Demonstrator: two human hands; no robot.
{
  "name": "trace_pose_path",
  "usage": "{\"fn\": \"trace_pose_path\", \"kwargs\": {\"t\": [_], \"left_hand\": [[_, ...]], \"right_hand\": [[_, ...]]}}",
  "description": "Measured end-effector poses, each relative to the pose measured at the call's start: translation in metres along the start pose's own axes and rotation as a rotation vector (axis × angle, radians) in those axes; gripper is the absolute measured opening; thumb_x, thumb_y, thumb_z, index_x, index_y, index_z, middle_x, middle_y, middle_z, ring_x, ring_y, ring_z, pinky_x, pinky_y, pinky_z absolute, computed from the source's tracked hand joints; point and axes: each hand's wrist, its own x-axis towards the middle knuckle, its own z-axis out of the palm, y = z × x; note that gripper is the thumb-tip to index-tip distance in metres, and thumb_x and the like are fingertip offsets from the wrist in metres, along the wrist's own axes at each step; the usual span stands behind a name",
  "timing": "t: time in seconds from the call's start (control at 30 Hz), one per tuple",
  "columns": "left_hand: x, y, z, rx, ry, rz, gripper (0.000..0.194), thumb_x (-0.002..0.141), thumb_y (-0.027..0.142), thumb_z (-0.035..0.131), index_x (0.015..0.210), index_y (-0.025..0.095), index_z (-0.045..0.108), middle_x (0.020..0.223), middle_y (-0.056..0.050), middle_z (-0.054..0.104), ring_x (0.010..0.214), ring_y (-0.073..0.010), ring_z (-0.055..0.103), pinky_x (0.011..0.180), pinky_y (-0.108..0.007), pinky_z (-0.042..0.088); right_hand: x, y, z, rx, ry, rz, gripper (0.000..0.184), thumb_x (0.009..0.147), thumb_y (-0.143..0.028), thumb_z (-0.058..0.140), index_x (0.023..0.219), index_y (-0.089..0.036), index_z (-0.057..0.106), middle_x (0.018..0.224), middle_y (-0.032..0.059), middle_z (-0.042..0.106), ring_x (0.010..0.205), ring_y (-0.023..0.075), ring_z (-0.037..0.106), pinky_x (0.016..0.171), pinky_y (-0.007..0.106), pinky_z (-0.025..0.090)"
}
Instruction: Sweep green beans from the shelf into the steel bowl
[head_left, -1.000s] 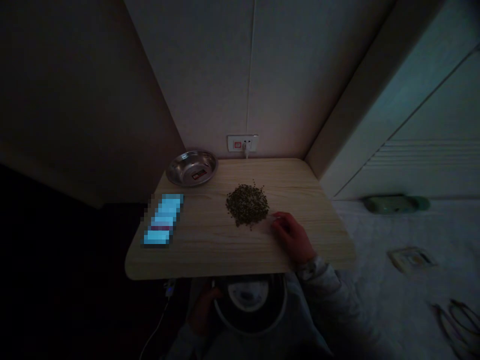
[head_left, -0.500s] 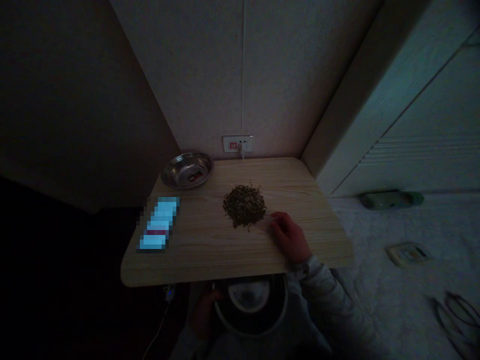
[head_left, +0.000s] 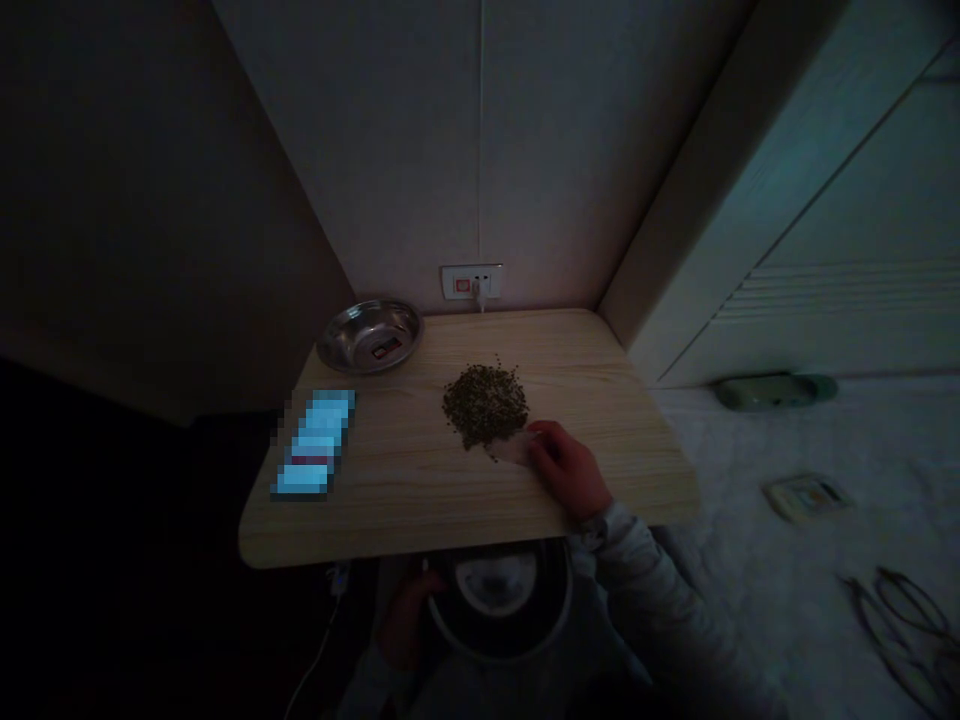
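Observation:
A heap of small dark green grains [head_left: 484, 404] lies in the middle of a light wooden tabletop [head_left: 420, 490]. My right hand [head_left: 566, 468] rests on the table at the heap's near right edge, fingers closed on a small pale flat piece [head_left: 514, 447] that touches the grains. Below the table's front edge my left hand [head_left: 403, 618] grips the rim of a dark round bowl [head_left: 501, 605] held in my lap.
A steel dish [head_left: 370, 335] sits at the table's back left corner, with a lit phone [head_left: 311, 442] in front of it. A wall socket [head_left: 471, 281] is behind the table. A cupboard stands at the right. Scissors [head_left: 904, 608] and small items lie on the pale floor.
My right hand has slid left with the pale piece, up to the heap's near edge. The view has shifted slightly. My left hand and the bowl stay put.

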Motion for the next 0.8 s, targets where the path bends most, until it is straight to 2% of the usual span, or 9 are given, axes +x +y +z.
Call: {"fn": "trace_pose_path", "kwargs": {"t": [0.17, 0.27, 0.33, 0.5, 0.63, 0.8], "left_hand": [[0.0, 0.002, 0.0, 0.001, -0.055, -0.041, 0.027, 0.051, 0.015, 0.06, 0.078, 0.016, 0.067, 0.081, -0.005, 0.072, 0.093, -0.0279, 0.062, 0.082, -0.036, 0.044], [-0.002, 0.002, 0.0, 0.006, -0.064, -0.018, 0.025, 0.053, 0.015, 0.06, 0.077, 0.016, 0.067, 0.081, -0.004, 0.072, 0.093, -0.0274, 0.062, 0.082, -0.036, 0.044], [-0.003, 0.002, 0.0, 0.01, -0.073, 0.007, 0.026, 0.053, 0.014, 0.059, 0.078, 0.016, 0.067, 0.082, -0.004, 0.072, 0.093, -0.0272, 0.062, 0.083, -0.036, 0.044], [-0.004, 0.003, 0.001, -0.022, -0.059, -0.046, 0.032, 0.05, 0.014, 0.06, 0.081, 0.015, 0.067, 0.081, -0.005, 0.072, 0.092, -0.0295, 0.062, 0.082, -0.039, 0.044], [-0.007, 0.003, 0.004, -0.065, -0.048, -0.006, 0.042, 0.05, 0.013, 0.059, 0.092, 0.017, 0.066, 0.085, -0.003, 0.072, 0.092, -0.0275, 0.062, 0.083, -0.037, 0.044], [-0.011, 0.005, 0.007, -0.064, -0.003, -0.003, 0.043, 0.053, 0.013, 0.058, 0.095, 0.018, 0.065, 0.087, -0.003, 0.072, 0.092, -0.0263, 0.063, 0.082, -0.036, 0.045]], "right_hand": [[0.001, -0.003, 0.004, -0.071, -0.011, -0.023, 0.025, 0.081, -0.03, 0.042, 0.1, -0.018, 0.054, 0.065, 0.001, 0.057, 0.061, 0.0153, 0.052, 0.057, 0.027, 0.039], [0.001, -0.004, 0.003, -0.088, -0.047, -0.063, 0.025, 0.081, -0.028, 0.043, 0.1, -0.017, 0.055, 0.067, 0.002, 0.059, 0.063, 0.0159, 0.053, 0.061, 0.028, 0.039], [0.001, -0.004, 0.003, -0.088, -0.072, -0.095, 0.025, 0.081, -0.027, 0.044, 0.099, -0.017, 0.055, 0.066, 0.0019, 0.059, 0.063, 0.0161, 0.053, 0.063, 0.029, 0.04], [-0.005, -0.004, 0.006, -0.098, -0.076, -0.159, 0.024, 0.081, -0.026, 0.044, 0.1, -0.016, 0.057, 0.073, 0.0043, 0.061, 0.072, 0.0175, 0.055, 0.071, 0.032, 0.042], [-0.013, -0.007, 0.01, -0.11, -0.095, -0.18, 0.023, 0.081, -0.024, 0.045, 0.099, -0.017, 0.058, 0.081, 0.0061, 0.063, 0.077, 0.0184, 0.056, 0.074, 0.033, 0.042], [-0.025, -0.013, 0.012, -0.132, -0.129, -0.22, 0.02, 0.082, -0.024, 0.046, 0.098, -0.019, 0.058, 0.087, 0.0068, 0.064, 0.08, 0.0184, 0.056, 0.076, 0.034, 0.042]]}}
